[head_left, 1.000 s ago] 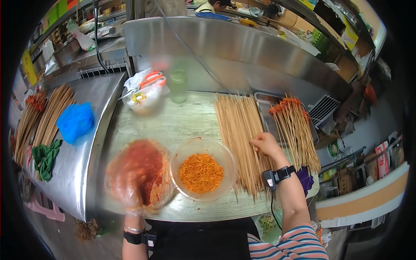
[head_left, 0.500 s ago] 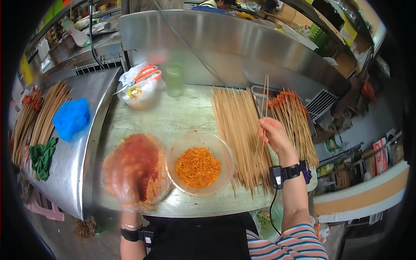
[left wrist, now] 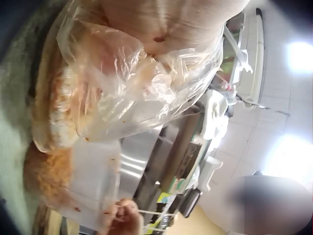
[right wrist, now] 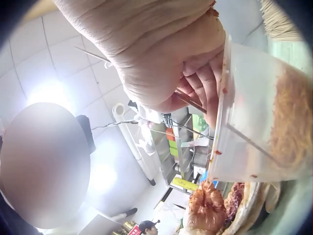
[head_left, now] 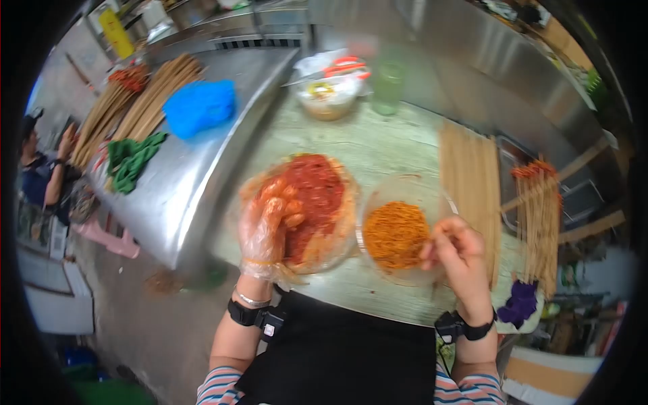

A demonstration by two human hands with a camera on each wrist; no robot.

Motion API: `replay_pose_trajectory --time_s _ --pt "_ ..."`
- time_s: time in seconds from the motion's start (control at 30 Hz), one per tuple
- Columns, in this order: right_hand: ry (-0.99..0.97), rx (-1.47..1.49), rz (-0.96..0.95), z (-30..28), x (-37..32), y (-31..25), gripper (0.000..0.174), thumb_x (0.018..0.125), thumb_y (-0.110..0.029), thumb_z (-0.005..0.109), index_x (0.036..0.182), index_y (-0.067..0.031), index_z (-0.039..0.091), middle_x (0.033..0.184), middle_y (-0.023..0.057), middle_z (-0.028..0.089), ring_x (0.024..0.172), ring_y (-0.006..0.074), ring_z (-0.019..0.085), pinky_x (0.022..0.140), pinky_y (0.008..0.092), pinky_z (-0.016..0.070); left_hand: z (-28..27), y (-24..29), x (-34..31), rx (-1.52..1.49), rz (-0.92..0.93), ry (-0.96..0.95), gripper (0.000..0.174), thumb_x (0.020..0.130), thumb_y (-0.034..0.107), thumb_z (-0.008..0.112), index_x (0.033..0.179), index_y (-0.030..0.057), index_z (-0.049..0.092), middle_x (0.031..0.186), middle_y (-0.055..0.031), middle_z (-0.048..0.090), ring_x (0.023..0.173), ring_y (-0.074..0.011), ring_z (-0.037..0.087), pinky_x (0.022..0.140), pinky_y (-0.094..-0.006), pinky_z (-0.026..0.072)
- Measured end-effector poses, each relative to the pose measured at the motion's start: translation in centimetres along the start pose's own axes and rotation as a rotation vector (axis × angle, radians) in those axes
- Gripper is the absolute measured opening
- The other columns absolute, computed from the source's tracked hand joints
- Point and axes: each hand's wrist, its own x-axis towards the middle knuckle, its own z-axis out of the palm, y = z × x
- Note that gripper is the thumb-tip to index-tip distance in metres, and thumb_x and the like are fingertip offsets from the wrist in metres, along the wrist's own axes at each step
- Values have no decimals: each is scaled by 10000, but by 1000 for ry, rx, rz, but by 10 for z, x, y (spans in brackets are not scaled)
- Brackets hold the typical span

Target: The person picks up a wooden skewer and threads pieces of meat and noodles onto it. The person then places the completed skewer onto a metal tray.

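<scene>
My left hand, in a clear plastic glove smeared orange-red, is over the left side of a wide bowl of chunky red mixture. Its fingers are curled; I cannot tell whether they hold anything. My bare right hand pinches thin bamboo skewers at the rim of a clear plastic tub. One skewer slants down inside that tub toward thin orange shreds. Just beyond the tub lies a wide stack of bare skewers.
Loaded skewers rest on a metal tray at right, near a purple cloth. A white bowl with orange-handled scissors stands behind. Left, a steel counter bears skewer bundles, a blue bag and green cloth.
My right hand has lifted skewers off the stack and brought them left to the tub of shreds. My left hand stays at the red mixture. The head view has turned left.
</scene>
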Motion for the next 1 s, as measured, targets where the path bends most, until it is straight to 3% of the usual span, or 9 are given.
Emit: replay_pose_trajectory --time_s 0.13,0.27,0.37,0.5,0.53,0.63,0.77,0.97,1.0 --pt "17 -42 -2 12 -5 4 161 925 -120 439 857 1 521 644 54 560 524 83 530 489 191 440 -10 50 8 140 99 5 317 847 59 584 1132 -68 526 1022 -161 591 754 -194 585 607 -289 480" --pt "67 -57 -31 15 -6 6 265 954 -205 406 822 -2 513 617 50 543 503 78 507 475 189 429 -23 64 5 659 64 62 158 799 24 646 925 -67 615 952 -132 634 775 -148 598 650 -256 499" --pt "98 -81 -51 16 -7 8 278 957 -214 406 808 -4 511 607 50 537 501 79 506 469 190 423 -28 61 5 1449 377 -252 110 727 -2 664 833 -20 643 878 -114 663 748 -194 626 658 -286 499" --pt "128 -98 -64 19 -7 10 282 957 -216 409 801 -3 511 608 52 538 500 81 506 464 193 419 -17 53 -5 1605 369 -362 177 662 39 709 832 55 664 803 -114 647 740 -287 615 660 -335 490" --pt "136 -100 -69 19 -7 10 283 957 -216 410 800 -3 511 608 52 538 500 81 506 463 194 418 -16 52 -5 1707 470 -390 227 633 38 704 852 82 668 779 -112 623 717 -305 594 632 -353 481" --pt "135 -117 -81 20 -7 9 280 956 -211 412 802 0 512 609 50 539 500 80 506 464 195 416 -20 47 5 1902 487 -513 258 608 38 692 859 88 660 762 -100 599 693 -307 576 603 -378 467" --pt "125 -132 -76 18 -7 10 276 955 -207 413 805 1 514 610 46 540 498 80 504 464 194 412 -21 41 12 1963 441 -623 231 606 64 692 831 87 645 782 -82 591 705 -303 567 614 -391 461" --pt "108 -134 -70 17 -7 9 257 948 -187 424 804 2 522 610 45 543 496 77 501 463 194 410 -19 39 18 1612 568 -509 152 678 59 679 822 59 629 790 -77 596 662 -230 563 591 -342 457" --pt "105 -139 -72 16 -7 9 253 947 -181 426 802 2 523 610 45 544 494 77 500 462 194 410 -19 40 19 1449 388 -417 128 706 62 667 826 41 625 801 -82 601 634 -201 556 563 -317 449"
